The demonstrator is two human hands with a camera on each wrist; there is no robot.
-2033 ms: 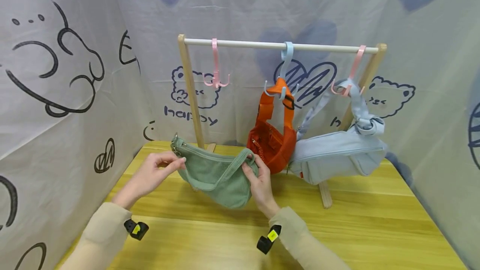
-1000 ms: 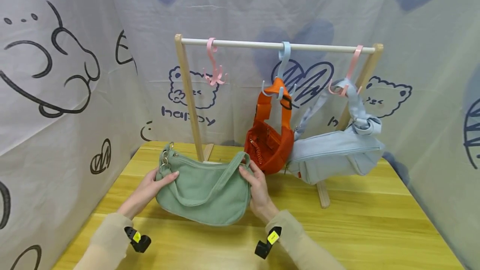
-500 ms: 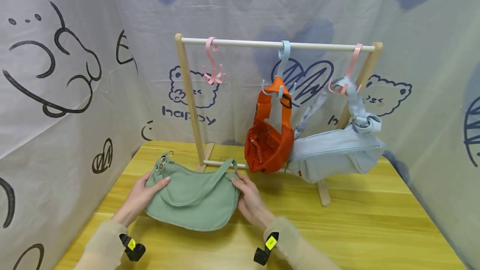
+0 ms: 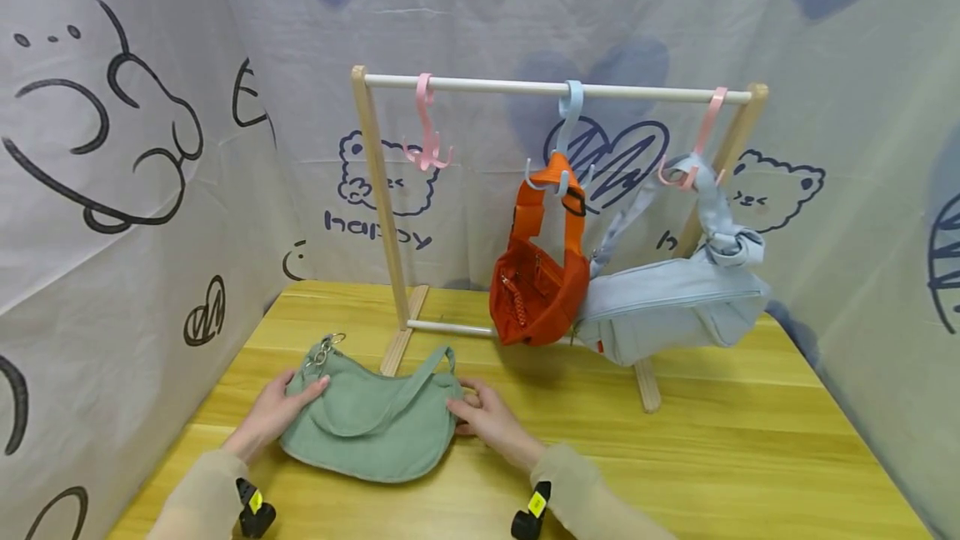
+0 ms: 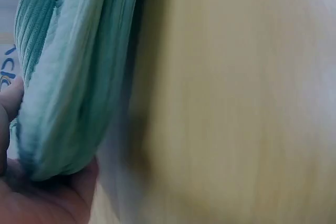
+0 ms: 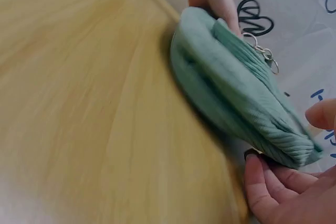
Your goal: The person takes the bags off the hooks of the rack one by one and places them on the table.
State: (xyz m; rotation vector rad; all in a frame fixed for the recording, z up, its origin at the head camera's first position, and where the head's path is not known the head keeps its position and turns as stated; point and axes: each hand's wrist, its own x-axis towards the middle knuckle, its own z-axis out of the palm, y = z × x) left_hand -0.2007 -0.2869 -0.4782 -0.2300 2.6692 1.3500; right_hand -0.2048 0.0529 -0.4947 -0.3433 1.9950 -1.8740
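Two hands hold the green bag (image 4: 367,427) by its ends: our left hand (image 4: 273,411) grips the end with the keyring, our right hand (image 4: 483,422) the other. We judge it best laid flat on the worktop (image 4: 712,448), before the rack (image 4: 378,215). Bag zipped; contents unseen.

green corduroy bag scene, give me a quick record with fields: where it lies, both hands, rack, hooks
bag: green corduroy shoulder bag lies flat on the yellow wooden table
left hand: left hand holds the bag's end with the metal rings
right hand: right hand holds the opposite end
rack: wooden rack behind, carrying an orange bag and a pale blue bag
free hook: pink hook bare
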